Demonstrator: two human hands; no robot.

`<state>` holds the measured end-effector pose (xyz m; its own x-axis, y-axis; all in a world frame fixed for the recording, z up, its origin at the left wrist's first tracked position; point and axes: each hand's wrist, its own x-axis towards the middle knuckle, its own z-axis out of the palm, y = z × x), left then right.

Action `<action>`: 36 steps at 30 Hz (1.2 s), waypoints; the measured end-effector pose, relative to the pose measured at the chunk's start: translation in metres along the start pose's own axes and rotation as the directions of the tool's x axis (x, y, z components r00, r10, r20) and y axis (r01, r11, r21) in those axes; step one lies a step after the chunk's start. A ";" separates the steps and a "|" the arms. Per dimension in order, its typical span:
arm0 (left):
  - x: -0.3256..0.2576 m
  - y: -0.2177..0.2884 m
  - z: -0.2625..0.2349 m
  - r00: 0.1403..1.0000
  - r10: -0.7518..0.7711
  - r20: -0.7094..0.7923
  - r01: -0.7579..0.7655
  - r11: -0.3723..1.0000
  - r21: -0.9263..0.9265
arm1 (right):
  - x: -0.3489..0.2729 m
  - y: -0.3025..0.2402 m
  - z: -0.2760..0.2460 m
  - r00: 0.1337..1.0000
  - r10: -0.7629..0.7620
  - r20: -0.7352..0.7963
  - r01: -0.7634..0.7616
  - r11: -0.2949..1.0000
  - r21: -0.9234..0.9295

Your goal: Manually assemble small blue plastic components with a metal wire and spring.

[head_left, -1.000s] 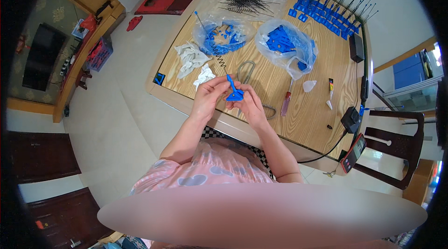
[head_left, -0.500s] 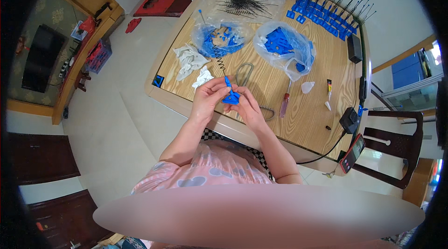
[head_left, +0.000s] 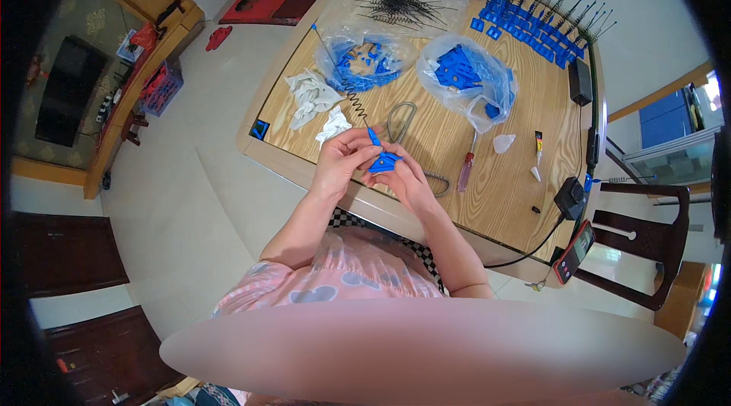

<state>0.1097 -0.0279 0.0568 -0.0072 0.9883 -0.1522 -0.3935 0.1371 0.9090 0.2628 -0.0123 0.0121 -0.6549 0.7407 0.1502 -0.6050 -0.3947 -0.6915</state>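
Observation:
Both hands hold one blue plastic base over the table's near edge. A black coiled spring wire rises from its narrow neck, leans up and left, and ends in a small blue tip. My left hand pinches around the neck with thumb and fingers. On the other side, my right hand grips the flat, wider end of the base. The fingertips behind the piece are partly hidden. Just beyond the hands lie crumpled white tissues and a metal loop-handled tool, its lower part hidden by my right hand.
Open bags hold small blue parts and larger blue pieces. Black spring wires lie on plastic. Rows of blue bases with springs stand far right. A screwdriver, glue tube, black box and phone sit rightward.
The blue base has turned in my hands, its wide end swinging right and showing more of its face. The spring's tip has swung left. Both hands keep their hold.

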 end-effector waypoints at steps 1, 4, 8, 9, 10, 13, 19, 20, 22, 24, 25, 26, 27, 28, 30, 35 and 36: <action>0.000 0.000 0.000 1.000 0.000 0.000 0.000 1.000 0.000 | 0.000 -0.001 0.001 1.000 0.011 -0.003 -0.011 0.999 -0.041; 0.000 -0.001 -0.001 1.000 0.015 -0.008 -0.015 1.000 0.025 | -0.002 -0.003 0.004 0.999 0.038 -0.011 -0.039 0.998 -0.050; 0.000 -0.003 -0.004 1.000 0.008 -0.019 -0.007 1.000 0.020 | -0.002 -0.001 0.003 0.998 0.053 0.028 -0.055 0.996 0.069; 0.000 -0.004 -0.004 1.000 0.001 -0.024 -0.001 1.000 -0.009 | -0.002 -0.002 0.003 0.998 0.053 0.028 -0.055 0.996 0.068; 0.001 -0.005 -0.005 1.000 0.001 -0.024 -0.001 1.000 -0.010 | -0.002 -0.002 0.004 0.998 0.065 0.025 -0.067 0.995 0.073; 0.001 -0.004 -0.004 1.000 0.004 -0.010 -0.005 0.999 -0.053 | -0.001 -0.005 0.007 0.996 0.087 0.003 -0.087 0.995 0.049; 0.000 -0.004 -0.003 0.997 -0.045 -0.064 0.039 0.995 -0.087 | 0.000 -0.003 0.005 0.995 0.104 0.008 -0.105 0.994 0.021; 0.000 -0.004 -0.003 0.999 -0.028 -0.040 0.024 0.996 -0.088 | 0.000 -0.003 0.005 0.994 0.103 0.020 -0.104 0.994 0.022; -0.001 -0.004 -0.003 1.000 -0.009 -0.018 0.007 0.996 -0.091 | 0.000 -0.004 0.006 0.995 0.100 0.018 -0.101 0.995 0.025; -0.002 -0.003 -0.002 1.000 0.007 -0.003 -0.007 0.997 -0.080 | 0.000 -0.003 0.007 0.995 0.097 0.016 -0.097 0.995 0.026; -0.002 -0.003 -0.003 1.000 0.007 -0.003 -0.007 0.997 -0.081 | 0.000 -0.003 0.007 0.995 0.095 0.011 -0.095 0.995 0.018; -0.002 -0.003 -0.004 1.000 0.007 0.007 -0.007 0.997 -0.077 | 0.000 -0.003 0.007 0.996 0.092 0.006 -0.093 0.996 0.010; -0.002 -0.002 -0.004 1.000 0.007 0.019 -0.005 0.997 -0.073 | -0.001 -0.002 0.006 0.996 0.092 0.005 -0.092 0.996 0.009; -0.002 0.000 -0.003 1.000 0.007 0.019 -0.005 0.997 -0.074 | -0.001 -0.001 0.004 0.997 0.078 0.021 -0.079 0.996 0.042; -0.004 0.003 0.000 1.000 0.004 -0.009 -0.004 0.999 -0.040 | -0.001 0.000 0.004 0.997 0.064 0.037 -0.066 0.995 0.075; -0.004 0.006 0.001 0.995 0.103 -0.018 -0.101 0.992 0.077 | -0.002 -0.001 0.009 0.998 0.043 -0.045 -0.048 0.992 -0.113; -0.006 0.009 0.003 0.995 0.095 -0.031 -0.093 0.993 0.078 | -0.002 0.000 0.007 0.998 0.044 -0.044 -0.048 0.992 -0.113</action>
<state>0.1093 -0.0319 0.0667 -0.0734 0.9943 -0.0770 -0.3181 0.0498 0.9467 0.2606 -0.0175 0.0172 -0.6598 0.7462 0.0883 -0.5177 -0.3663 -0.7732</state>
